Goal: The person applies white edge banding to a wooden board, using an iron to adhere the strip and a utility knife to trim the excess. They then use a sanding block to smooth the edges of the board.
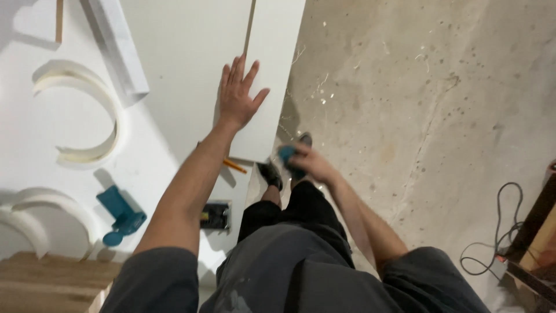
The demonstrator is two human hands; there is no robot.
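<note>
My left hand (237,95) lies flat, fingers spread, on a narrow white board (272,69) at the right edge of the white worktop. My right hand (310,163) is lower, just off the board's near corner and above the floor, closed around a small teal block (286,154); its exact kind is not clear. An orange pencil (234,166) pokes out from under my left forearm near the board's near end.
Curved white trim pieces (87,110) lie on the worktop (174,58) at left, with a teal power tool (120,214) and a small dark tool (215,215). A white L-shaped strip (119,46) lies at the back. Bare concrete floor (423,98) at right; black cable (498,232) near a wooden frame.
</note>
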